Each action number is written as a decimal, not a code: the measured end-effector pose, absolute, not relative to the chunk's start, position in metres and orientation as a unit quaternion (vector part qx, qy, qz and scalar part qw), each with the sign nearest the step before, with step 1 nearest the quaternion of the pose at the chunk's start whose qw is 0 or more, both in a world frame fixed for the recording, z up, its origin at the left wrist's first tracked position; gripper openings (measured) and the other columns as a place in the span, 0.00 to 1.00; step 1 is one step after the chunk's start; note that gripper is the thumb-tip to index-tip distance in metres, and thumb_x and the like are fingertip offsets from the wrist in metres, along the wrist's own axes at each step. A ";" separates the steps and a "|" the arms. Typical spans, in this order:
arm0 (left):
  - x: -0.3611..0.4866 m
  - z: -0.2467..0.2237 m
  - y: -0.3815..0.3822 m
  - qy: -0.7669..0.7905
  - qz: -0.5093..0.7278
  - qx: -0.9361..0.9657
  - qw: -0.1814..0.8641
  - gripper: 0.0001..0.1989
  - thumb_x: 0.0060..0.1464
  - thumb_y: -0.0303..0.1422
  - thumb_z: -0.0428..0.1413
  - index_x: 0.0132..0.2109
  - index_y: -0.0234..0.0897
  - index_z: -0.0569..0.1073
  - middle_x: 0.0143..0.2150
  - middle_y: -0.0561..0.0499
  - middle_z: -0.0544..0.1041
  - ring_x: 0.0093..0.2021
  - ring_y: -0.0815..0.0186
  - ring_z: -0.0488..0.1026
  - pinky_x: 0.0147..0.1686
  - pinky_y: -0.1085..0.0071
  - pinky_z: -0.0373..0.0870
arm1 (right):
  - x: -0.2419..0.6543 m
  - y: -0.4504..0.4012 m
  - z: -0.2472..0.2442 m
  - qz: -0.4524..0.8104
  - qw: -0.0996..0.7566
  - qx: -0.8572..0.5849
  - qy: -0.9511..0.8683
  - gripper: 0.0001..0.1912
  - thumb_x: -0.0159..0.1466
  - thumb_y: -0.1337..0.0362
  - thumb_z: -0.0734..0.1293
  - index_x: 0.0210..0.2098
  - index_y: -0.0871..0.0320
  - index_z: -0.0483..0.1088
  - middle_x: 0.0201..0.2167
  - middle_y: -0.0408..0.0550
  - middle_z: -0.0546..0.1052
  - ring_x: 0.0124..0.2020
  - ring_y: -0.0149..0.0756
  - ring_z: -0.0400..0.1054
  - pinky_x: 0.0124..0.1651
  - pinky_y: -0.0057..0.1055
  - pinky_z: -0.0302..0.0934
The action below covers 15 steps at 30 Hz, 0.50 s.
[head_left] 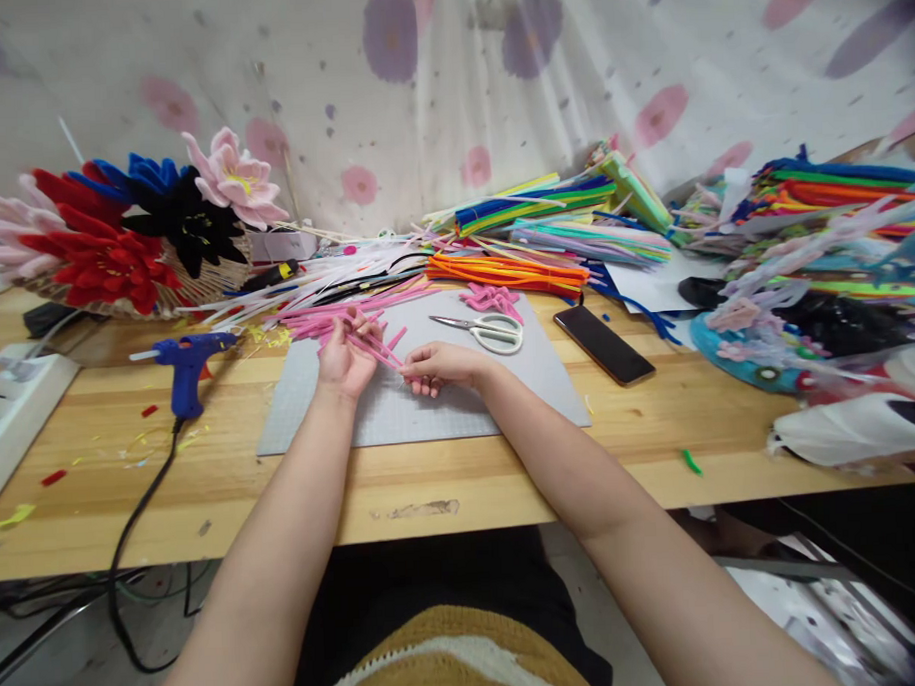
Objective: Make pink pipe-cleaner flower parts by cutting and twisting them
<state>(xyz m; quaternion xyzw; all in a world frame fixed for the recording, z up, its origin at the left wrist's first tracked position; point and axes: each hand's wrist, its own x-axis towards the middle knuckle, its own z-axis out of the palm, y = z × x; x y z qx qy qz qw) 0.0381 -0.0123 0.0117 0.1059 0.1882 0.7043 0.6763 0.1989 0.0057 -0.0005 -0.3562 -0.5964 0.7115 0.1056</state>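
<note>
My left hand (348, 357) is closed around pink pipe cleaners (379, 352) above the grey cutting mat (430, 422). From the other side, my right hand (437, 366) pinches their near end between thumb and fingers. More pink pipe cleaners lie behind my left hand, partly hidden by it. White-handled scissors (494, 334) rest on the mat beyond my right hand, blades pointing left. A small heap of bent pink pipe cleaners (492, 301) sits just behind the scissors.
A blue glue gun (186, 372) with a black cord stands on the left. Fuzzy flowers (109, 255) fill the back left. Orange pipe cleaners (507, 273) and other colourful bundles line the back. A phone (604, 345) lies right of the mat, near a white bottle-like object (843, 430).
</note>
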 end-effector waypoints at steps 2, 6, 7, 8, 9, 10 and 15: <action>0.037 0.012 -0.012 0.187 0.704 0.102 0.677 0.20 0.63 0.37 0.37 0.30 0.34 0.67 0.20 0.58 0.59 0.18 0.78 0.59 0.28 0.80 0.64 | 0.199 0.006 0.000 0.703 0.094 -0.359 -0.607 0.12 0.59 0.60 0.67 0.26 0.64 0.67 0.17 0.42 0.72 0.15 0.22 0.64 0.18 0.18 0.59; 0.035 0.011 -0.011 0.199 0.705 0.108 0.672 0.21 0.63 0.38 0.36 0.27 0.35 0.63 0.19 0.58 0.55 0.17 0.77 0.56 0.21 0.81 0.59 | 0.201 0.006 0.002 0.706 0.073 -0.365 -0.603 0.10 0.60 0.64 0.65 0.27 0.65 0.69 0.20 0.46 0.75 0.17 0.23 0.67 0.18 0.18 0.60; 0.035 0.011 -0.011 0.203 0.704 0.113 0.671 0.21 0.63 0.38 0.36 0.27 0.35 0.63 0.19 0.58 0.55 0.17 0.77 0.55 0.21 0.81 0.59 | 0.201 0.006 0.002 0.707 0.071 -0.367 -0.600 0.09 0.60 0.65 0.64 0.27 0.65 0.69 0.20 0.46 0.76 0.17 0.24 0.67 0.18 0.18 0.60; 0.034 0.010 -0.011 0.204 0.704 0.118 0.670 0.20 0.63 0.38 0.36 0.27 0.35 0.63 0.19 0.58 0.55 0.17 0.77 0.55 0.20 0.81 0.59 | 0.201 0.006 0.001 0.709 0.070 -0.369 -0.597 0.09 0.60 0.66 0.64 0.27 0.66 0.69 0.21 0.47 0.76 0.18 0.24 0.68 0.18 0.18 0.60; 0.034 0.010 -0.011 0.203 0.703 0.122 0.670 0.20 0.63 0.38 0.36 0.27 0.35 0.63 0.19 0.58 0.55 0.16 0.77 0.54 0.20 0.81 0.58 | 0.201 0.006 0.001 0.709 0.071 -0.369 -0.596 0.08 0.60 0.66 0.64 0.27 0.66 0.69 0.21 0.47 0.76 0.18 0.24 0.68 0.19 0.18 0.60; 0.034 0.010 -0.011 0.200 0.703 0.123 0.671 0.20 0.63 0.38 0.36 0.27 0.35 0.62 0.19 0.58 0.54 0.16 0.77 0.54 0.20 0.81 0.58 | 0.201 0.006 0.001 0.710 0.071 -0.369 -0.595 0.08 0.60 0.66 0.65 0.27 0.66 0.69 0.21 0.47 0.77 0.18 0.25 0.68 0.19 0.19 0.61; 0.032 0.010 -0.010 0.206 0.702 0.121 0.671 0.22 0.63 0.40 0.36 0.27 0.35 0.63 0.18 0.58 0.58 0.17 0.76 0.57 0.23 0.80 0.63 | 0.201 0.007 0.001 0.716 0.085 -0.369 -0.586 0.08 0.59 0.68 0.64 0.26 0.66 0.69 0.19 0.46 0.75 0.17 0.24 0.67 0.18 0.18 0.59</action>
